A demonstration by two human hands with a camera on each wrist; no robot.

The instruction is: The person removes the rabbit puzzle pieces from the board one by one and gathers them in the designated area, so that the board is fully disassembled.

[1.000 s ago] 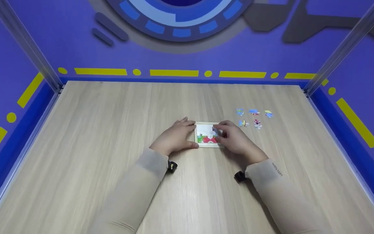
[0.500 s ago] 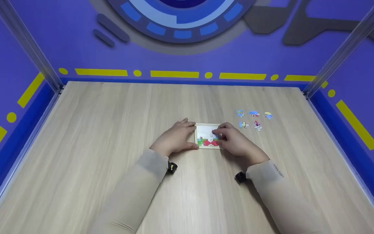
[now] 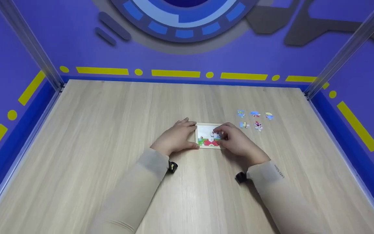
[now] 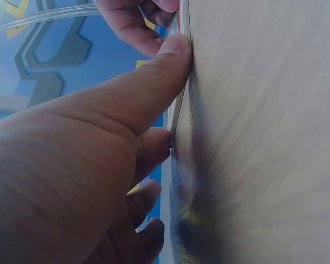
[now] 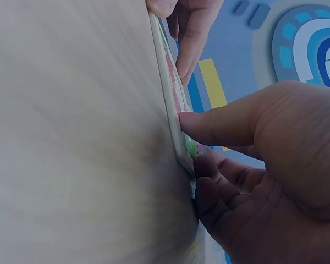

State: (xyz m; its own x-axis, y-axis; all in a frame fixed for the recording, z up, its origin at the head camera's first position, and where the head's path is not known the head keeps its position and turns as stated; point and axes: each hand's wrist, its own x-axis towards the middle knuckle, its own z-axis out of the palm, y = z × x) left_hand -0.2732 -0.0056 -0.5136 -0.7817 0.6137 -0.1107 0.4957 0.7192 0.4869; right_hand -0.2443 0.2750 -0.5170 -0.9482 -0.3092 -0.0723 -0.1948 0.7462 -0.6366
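Note:
A small jigsaw puzzle in a pale wooden frame [image 3: 205, 123] lies mid-table, with red and green pieces [image 3: 208, 142] along its near side and a bare white area behind them. My left hand [image 3: 177, 136] holds the frame's left side, thumb at the near corner and index finger toward the far one. Over the right half, my right hand [image 3: 239, 141] pinches a puzzle piece [image 3: 216, 134], partly hidden by the fingers. The right wrist view shows the right thumb [image 5: 209, 127] touching the puzzle's face, while other fingertips lie along the frame's right edge.
Several loose puzzle pieces [image 3: 254, 114] lie in two rows beyond the right hand, among them one with a red-and-white animal face [image 3: 257, 126]. Blue panels [image 3: 180, 58] with yellow marks wall the wooden table [image 3: 115, 107] at the back and both sides.
My right fingers have shifted slightly over the right half of the puzzle, and the piece under them shows a little differently. The left hand keeps its place on the frame.

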